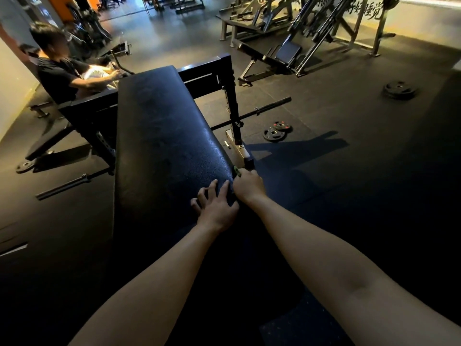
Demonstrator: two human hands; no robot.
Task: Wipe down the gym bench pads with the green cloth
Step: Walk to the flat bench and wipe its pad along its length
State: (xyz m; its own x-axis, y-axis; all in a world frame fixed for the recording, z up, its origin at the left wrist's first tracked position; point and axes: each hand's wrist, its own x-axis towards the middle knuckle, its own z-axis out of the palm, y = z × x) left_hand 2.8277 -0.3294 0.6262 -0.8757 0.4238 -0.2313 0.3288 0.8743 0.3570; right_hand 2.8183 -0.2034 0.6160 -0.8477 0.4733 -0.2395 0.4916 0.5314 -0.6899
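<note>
Head view: green cloth (237, 171) mostly hidden, only scrap showed above right hand (249, 187). Cloth bunched in curled fingers, pressed to right edge of bench pad (162, 141). Left hand (216, 208) spread, held nothing, rested on pad top by same edge. Cloth judged light, limp; best gripped wadded in palm. Pad: long rectangle, black pebbled vinyl, rounded edges, probably firm, slick if wet. Frame (230, 96): black steel tube.

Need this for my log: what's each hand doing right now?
Left hand: open, fingers resting on the pad.
Right hand: closed on the cloth, at the pad's right edge.
</note>
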